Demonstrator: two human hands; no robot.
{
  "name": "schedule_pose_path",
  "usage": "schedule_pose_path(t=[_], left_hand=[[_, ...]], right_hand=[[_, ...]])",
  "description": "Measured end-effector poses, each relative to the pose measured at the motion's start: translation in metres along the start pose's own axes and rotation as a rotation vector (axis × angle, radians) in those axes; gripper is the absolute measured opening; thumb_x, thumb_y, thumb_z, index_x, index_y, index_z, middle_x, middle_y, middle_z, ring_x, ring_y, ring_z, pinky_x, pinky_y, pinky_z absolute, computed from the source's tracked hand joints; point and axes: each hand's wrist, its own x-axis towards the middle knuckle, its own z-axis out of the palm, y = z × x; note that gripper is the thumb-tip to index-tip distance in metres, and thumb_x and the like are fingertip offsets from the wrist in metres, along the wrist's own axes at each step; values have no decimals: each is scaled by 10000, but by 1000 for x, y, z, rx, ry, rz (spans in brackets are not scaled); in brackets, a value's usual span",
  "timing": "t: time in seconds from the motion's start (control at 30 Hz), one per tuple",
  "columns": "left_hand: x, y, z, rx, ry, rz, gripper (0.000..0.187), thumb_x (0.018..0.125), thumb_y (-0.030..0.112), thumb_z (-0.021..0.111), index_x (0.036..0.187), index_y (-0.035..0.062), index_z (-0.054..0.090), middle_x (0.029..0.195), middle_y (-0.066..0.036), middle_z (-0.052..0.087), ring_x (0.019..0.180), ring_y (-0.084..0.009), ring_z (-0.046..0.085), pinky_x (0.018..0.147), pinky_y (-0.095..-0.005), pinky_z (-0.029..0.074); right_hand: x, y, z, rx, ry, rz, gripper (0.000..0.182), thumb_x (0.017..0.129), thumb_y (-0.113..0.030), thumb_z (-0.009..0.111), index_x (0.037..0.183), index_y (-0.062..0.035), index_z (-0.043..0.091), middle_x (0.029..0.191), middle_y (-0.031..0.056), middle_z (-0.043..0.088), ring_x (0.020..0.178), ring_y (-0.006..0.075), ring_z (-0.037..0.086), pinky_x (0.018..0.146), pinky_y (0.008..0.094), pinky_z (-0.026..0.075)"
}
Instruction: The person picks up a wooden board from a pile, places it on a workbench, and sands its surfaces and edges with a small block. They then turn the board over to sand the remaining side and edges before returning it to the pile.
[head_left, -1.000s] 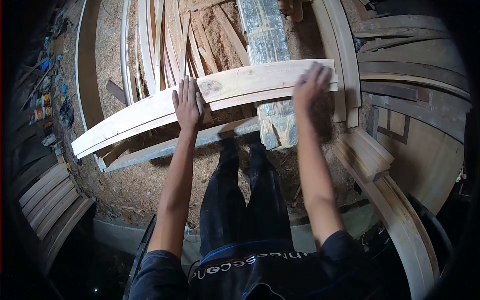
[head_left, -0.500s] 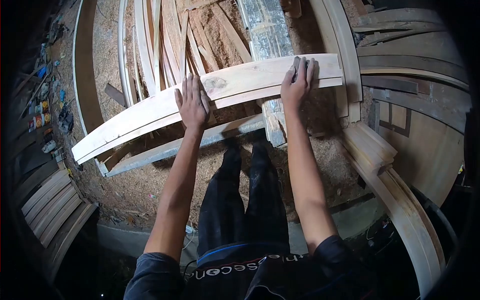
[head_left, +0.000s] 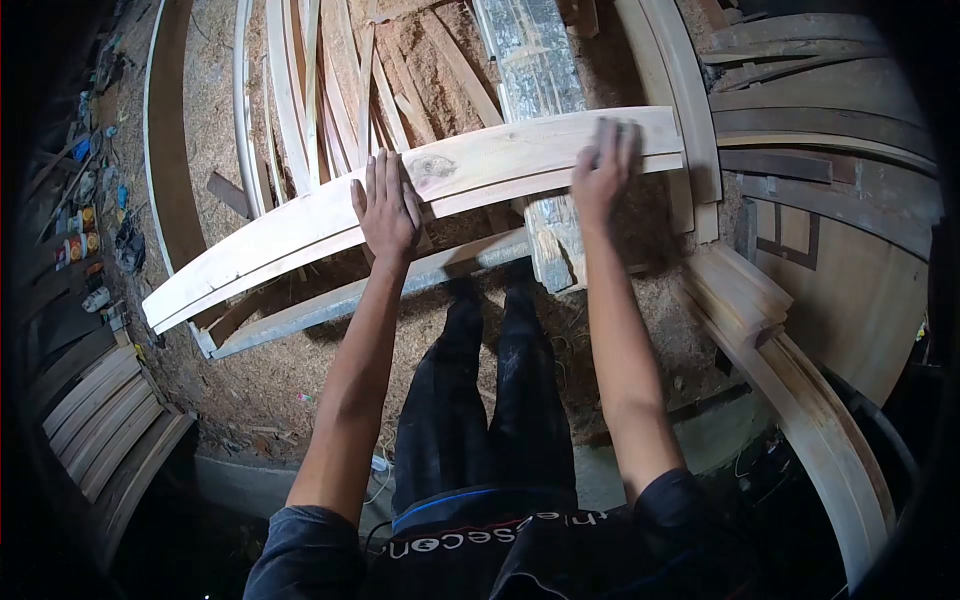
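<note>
A long pale wooden plank point(head_left: 500, 150) with a groove along its near edge and a dark knot left of its middle lies across the view. My left hand point(head_left: 389, 212) rests flat on it beside the knot, fingers stretched out and holding nothing. Over the plank's right end is my right hand point(head_left: 605, 175), its fingers smeared by motion. Whether anything is under or between those fingers I cannot make out. Beneath the plank's right part runs a worn, scuffed beam point(head_left: 550, 235).
Sawdust and wood strips point(head_left: 300, 90) lie beyond the plank. A long board point(head_left: 370, 295) runs along the near side. Stacked mouldings point(head_left: 735, 290) and curved boards point(head_left: 810, 130) stand at right. More boards point(head_left: 105, 405) are piled at lower left.
My right hand has shifted slightly right and is now blurred. My left hand stays in place on the plank, which has hardly moved.
</note>
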Motion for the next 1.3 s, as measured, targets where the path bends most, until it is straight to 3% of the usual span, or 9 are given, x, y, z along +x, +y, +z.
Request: schedule_pose_path(t=[0.1, 0.17, 0.3, 0.57, 0.73, 0.83, 0.93, 1.1, 1.3], left_hand=[[0, 2, -3, 1, -9, -1, 587, 1019, 273, 431, 1590, 143, 385, 1648, -57, 391, 1551, -218, 300, 1281, -464, 98], [0, 1, -2, 4, -11, 3, 595, 1013, 273, 435, 1591, 141, 381, 1650, -56, 387, 1552, -217, 298, 1281, -465, 96], [0, -3, 0, -10, 14, 33, 548, 1064, 302, 396, 1590, 148, 394, 1643, -49, 406, 1544, -221, 319, 1272, -453, 118], [-1, 5, 5, 24, -13, 76, 612, 1068, 350, 377, 1606, 63, 330, 1669, -131, 337, 1563, -274, 272, 1274, -512, 66], [-3, 45, 18, 15, -48, 81, 637, 1085, 366, 351, 1619, 26, 277, 1698, -170, 251, 1587, -298, 200, 1265, -554, 31], [-2, 53, 23, -21, -38, 110, 637, 1081, 361, 360, 1616, 23, 282, 1696, -169, 257, 1586, -298, 202, 1263, -561, 35], [-3, 55, 19, -51, -42, 136, 647, 1080, 354, 367, 1619, 11, 263, 1695, -183, 250, 1587, -308, 195, 1271, -537, 49], [-1, 66, 16, -42, -38, 143, 641, 1068, 336, 396, 1596, -14, 305, 1678, -198, 284, 1573, -321, 233, 1269, -535, 87], [3, 99, 27, -96, -84, 200, 632, 1072, 326, 389, 1607, 3, 294, 1688, -176, 275, 1577, -294, 231, 1273, -523, 82]], right_hand=[[-3, -15, 14, 0, 46, 148, 577, 956, -128, 557, 1521, -43, 475, 1639, 262, 307, 1487, 508, 311, 1227, 566, 280], [-15, -73, 11, -66, -201, 125, 568, 949, -133, 572, 1509, -67, 497, 1653, 243, 293, 1493, 506, 298, 1234, 591, 250], [-77, -149, 35, 351, -253, -215, 567, 868, -79, 612, 1433, -101, 586, 1554, 247, 461, 1420, 459, 442, 1163, 584, 365], [-24, -9, -4, 205, -71, -70, 573, 909, -138, 624, 1463, -16, 541, 1583, 278, 396, 1483, 469, 353, 1208, 534, 337], [-42, -76, 13, 215, -170, -110, 641, 901, -106, 602, 1522, -26, 466, 1634, 266, 317, 1512, 503, 264, 1233, 617, 227], [-61, -112, 19, 388, -276, -230, 597, 919, -117, 588, 1508, -61, 506, 1614, 260, 368, 1472, 485, 362, 1222, 620, 260], [-49, -79, 21, 223, -206, -281, 548, 912, -111, 597, 1457, -62, 558, 1601, 267, 387, 1452, 479, 397, 1219, 600, 284], [9, 16, -15, 144, -6, 18, 552, 947, -128, 592, 1482, -16, 521, 1585, 302, 375, 1487, 479, 338, 1229, 544, 283], [-26, -64, 19, 183, -269, -188, 555, 929, -140, 601, 1474, -52, 537, 1564, 291, 398, 1414, 494, 427, 1194, 539, 353]])
